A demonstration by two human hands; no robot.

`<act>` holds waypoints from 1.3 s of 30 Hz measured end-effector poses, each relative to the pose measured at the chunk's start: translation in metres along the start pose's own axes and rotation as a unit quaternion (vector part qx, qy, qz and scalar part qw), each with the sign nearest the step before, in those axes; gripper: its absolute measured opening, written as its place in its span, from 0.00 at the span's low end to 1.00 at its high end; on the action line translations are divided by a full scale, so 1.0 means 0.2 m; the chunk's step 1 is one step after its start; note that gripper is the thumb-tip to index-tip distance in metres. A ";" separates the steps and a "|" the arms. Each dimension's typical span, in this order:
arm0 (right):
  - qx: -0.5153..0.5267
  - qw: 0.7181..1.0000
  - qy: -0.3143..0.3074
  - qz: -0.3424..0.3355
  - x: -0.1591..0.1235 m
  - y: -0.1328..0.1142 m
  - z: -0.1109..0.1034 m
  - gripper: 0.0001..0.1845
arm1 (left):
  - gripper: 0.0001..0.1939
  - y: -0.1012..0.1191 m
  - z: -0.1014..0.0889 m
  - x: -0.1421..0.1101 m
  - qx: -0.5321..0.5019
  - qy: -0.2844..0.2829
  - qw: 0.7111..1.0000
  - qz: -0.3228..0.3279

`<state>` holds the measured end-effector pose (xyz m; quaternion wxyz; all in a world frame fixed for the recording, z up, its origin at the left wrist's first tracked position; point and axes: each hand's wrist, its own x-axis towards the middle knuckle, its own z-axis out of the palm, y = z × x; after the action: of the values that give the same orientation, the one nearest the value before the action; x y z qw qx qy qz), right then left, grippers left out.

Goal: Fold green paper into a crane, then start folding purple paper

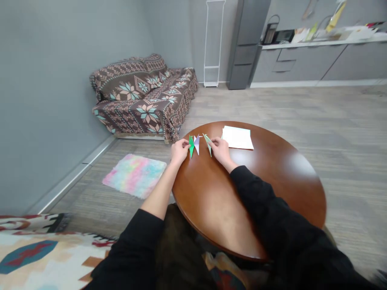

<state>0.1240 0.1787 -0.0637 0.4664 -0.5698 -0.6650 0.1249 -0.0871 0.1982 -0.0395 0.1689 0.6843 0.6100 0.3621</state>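
Several folded paper cranes stand near the far left edge of the round wooden table (211,189). My left hand (180,151) pinches a green paper crane (191,146) by its left side. Close against that one is a lilac paper crane (197,145), with a bit of white paper showing behind it. A small gap to the right, my right hand (220,149) has its fingers closed on a pale green paper crane (208,144). My fingers hide part of both held cranes.
A stack of white paper (238,137) lies on the table, just beyond my right hand. A pastel fluffy rug (134,173) is on the floor at left. Behind stand a patterned sofa (145,96), a grey fridge (249,40) and a kitchen counter (317,60).
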 end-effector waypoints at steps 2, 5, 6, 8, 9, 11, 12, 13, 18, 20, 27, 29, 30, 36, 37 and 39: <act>0.010 1.000 0.011 0.005 0.01 0.02 0.00 0.15 | 0.05 0.01 0.01 0.01 0.015 -0.001 1.000 0.002; 0.007 1.000 0.026 0.011 0.02 0.04 -0.02 0.13 | 0.04 0.04 0.02 0.01 0.039 -0.004 0.999 0.005; 0.004 1.000 0.024 0.011 0.02 0.05 -0.02 0.12 | 0.05 0.04 0.02 0.00 0.045 -0.005 0.999 0.007; -0.001 1.000 0.014 0.010 0.01 0.06 -0.03 0.11 | 0.05 0.06 0.02 -0.01 0.051 -0.008 0.999 0.012; -0.004 1.000 0.009 0.011 0.01 0.07 -0.04 0.11 | 0.05 0.06 0.02 -0.02 0.053 -0.010 0.998 0.016; -0.011 1.000 0.003 0.014 0.01 0.07 -0.04 0.11 | 0.06 0.06 0.02 -0.03 0.052 -0.014 0.998 0.025; -0.015 1.000 0.001 0.015 0.01 0.08 -0.04 0.11 | 0.07 0.06 0.02 -0.03 0.051 -0.016 0.998 0.031; -0.018 1.000 -0.002 0.016 0.00 0.08 -0.04 0.11 | 0.07 0.06 0.02 -0.03 0.050 -0.017 0.998 0.036; -0.023 0.999 -0.026 0.004 0.01 0.05 -0.01 0.15 | 0.10 0.05 0.02 -0.04 0.046 -0.022 0.997 0.050; -0.032 0.999 -0.026 -0.002 0.01 0.04 -0.02 0.19 | 0.12 0.05 0.02 -0.05 0.043 -0.019 0.997 0.057; -0.142 0.989 -0.031 -0.038 -0.07 0.16 -0.34 0.13 | 0.13 0.06 0.00 -0.05 0.045 0.043 0.996 0.067; -0.176 0.982 -0.055 -0.047 -0.10 0.21 -0.45 0.14 | 0.12 0.07 -0.03 -0.06 0.050 0.061 0.994 0.077; -0.191 0.978 -0.067 -0.049 -0.12 0.22 -0.50 0.17 | 0.12 0.08 -0.04 -0.07 0.052 0.071 0.992 0.085; -0.247 0.962 -0.109 -0.035 -0.13 0.24 -0.58 0.18 | 0.12 0.27 0.01 -0.28 0.060 0.009 0.969 0.241; -0.253 0.961 -0.110 -0.032 -0.12 0.24 -0.57 0.18 | 0.13 0.32 0.05 -0.32 0.061 -0.024 0.959 0.276; -0.261 0.958 -0.111 -0.029 -0.11 0.23 -0.56 0.18 | 0.16 0.42 0.13 -0.37 0.064 -0.074 0.939 0.329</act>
<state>0.2377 0.1332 -0.0465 0.2276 -0.6350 -0.7383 -0.0042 -0.0075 0.1171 -0.0221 0.0406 0.8811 0.3586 0.3057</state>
